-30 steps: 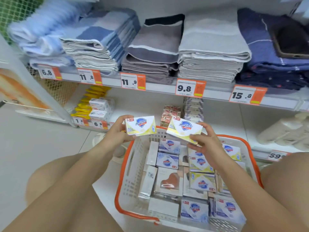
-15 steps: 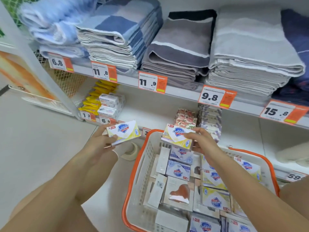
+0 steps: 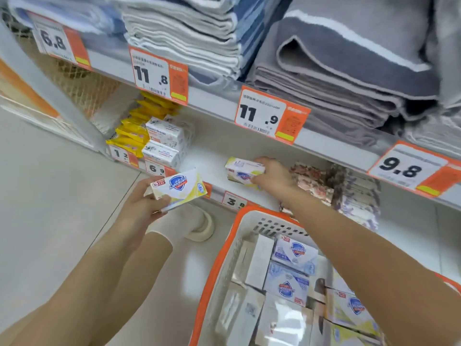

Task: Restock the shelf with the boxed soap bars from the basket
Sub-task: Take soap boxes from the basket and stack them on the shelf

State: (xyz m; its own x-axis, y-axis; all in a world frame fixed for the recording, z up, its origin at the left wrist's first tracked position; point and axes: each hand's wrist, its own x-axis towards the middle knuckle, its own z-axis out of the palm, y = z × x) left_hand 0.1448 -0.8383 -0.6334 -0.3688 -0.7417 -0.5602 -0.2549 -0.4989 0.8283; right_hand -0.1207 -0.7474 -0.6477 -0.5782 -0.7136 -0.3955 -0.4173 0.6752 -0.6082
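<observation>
My left hand (image 3: pixel 142 208) grips a white-and-yellow boxed soap bar (image 3: pixel 178 188) in front of the bottom shelf's edge. My right hand (image 3: pixel 274 177) reaches into the bottom shelf (image 3: pixel 207 158) and holds a second white-and-yellow soap box (image 3: pixel 243 172) down on the shelf board, just left of a floral-wrapped stack. The white basket with an orange rim (image 3: pixel 224 255) stands on the floor below my right arm, filled with several more soap boxes (image 3: pixel 289 285) in blue-white and yellow-white.
White soap boxes (image 3: pixel 167 143) and yellow packets (image 3: pixel 132 136) stand at the shelf's left. Floral-wrapped packs (image 3: pixel 331 188) fill its right. Folded towels (image 3: pixel 336 71) lie on the shelf above, with orange price tags (image 3: pixel 272 116) along its edge. A sock-clad foot (image 3: pixel 194 223) sits by the basket.
The view has moved closer to the shelf. My right hand has carried its soap box from above the basket into the bottom shelf. My left hand has moved its box nearer the shelf edge.
</observation>
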